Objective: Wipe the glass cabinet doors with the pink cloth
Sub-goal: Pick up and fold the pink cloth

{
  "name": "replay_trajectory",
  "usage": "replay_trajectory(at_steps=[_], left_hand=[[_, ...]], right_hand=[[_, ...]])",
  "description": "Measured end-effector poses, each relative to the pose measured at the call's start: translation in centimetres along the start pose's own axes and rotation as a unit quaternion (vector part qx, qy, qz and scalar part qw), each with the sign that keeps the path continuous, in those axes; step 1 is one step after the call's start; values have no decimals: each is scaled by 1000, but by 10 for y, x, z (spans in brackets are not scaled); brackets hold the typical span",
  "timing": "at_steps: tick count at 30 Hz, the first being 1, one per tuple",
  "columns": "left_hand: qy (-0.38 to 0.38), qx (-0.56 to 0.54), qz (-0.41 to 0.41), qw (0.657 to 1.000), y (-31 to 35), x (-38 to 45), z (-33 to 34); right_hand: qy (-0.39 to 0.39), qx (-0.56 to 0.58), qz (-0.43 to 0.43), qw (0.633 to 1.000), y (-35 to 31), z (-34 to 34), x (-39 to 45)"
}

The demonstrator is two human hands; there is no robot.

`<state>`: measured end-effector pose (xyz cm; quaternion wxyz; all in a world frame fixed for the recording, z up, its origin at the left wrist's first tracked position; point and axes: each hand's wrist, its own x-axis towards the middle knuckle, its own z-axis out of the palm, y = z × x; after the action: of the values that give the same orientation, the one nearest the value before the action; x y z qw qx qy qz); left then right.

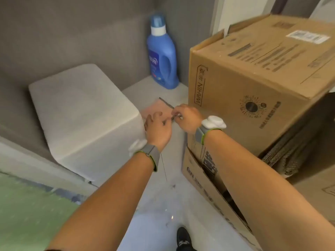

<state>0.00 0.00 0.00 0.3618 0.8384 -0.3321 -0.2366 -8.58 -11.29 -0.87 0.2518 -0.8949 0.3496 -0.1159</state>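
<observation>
Both hands reach the pink cloth [155,108] on the floor: right hand [186,117] pinches its edge, left hand [157,126] hovers loose-fingered. Best gather it fully before lifting.

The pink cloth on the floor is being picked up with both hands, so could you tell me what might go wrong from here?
1. The right hand pinches only the dark-stitched edge of the pink cloth, and the left hand hovers open, so the cloth may slip or trail on the floor.
2. The cardboard box sits tilted on other boxes right beside the right arm; a bump could shift it.
3. The blue detergent bottle stands just behind and could be knocked over.
</observation>
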Motion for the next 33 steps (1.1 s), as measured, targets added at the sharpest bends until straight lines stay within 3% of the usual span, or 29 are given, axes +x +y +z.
replay_trajectory(at_steps=[5, 11, 16, 19, 22, 26, 29, 33], left_hand=[[-15, -178, -110, 978, -7, 17, 7], [7, -364, -180, 914, -7, 27, 6], [21, -428, -207, 880, -3, 23, 2], [12, -426, -192, 884, -3, 19, 2], [-7, -422, -153, 893, -4, 10, 1], [-42, -398, -100, 911, 1, -14, -7], [-92, -404, -86, 906, 2, -32, -20], [-119, -407, -61, 904, 0, -53, -40]], right_hand=[[-19, -22, -75, 997, 0, 15, 19], [-211, -83, -95, 969, 7, 30, 45], [-123, -162, -113, 973, 12, 44, 38], [-29, -155, -108, 982, 7, 53, 32], [3, -84, -64, 994, 4, 51, 25], [21, 84, 56, 995, -8, 30, 2], [76, 237, 139, 959, -20, 13, -21], [124, 393, 168, 896, -40, -11, -64]])
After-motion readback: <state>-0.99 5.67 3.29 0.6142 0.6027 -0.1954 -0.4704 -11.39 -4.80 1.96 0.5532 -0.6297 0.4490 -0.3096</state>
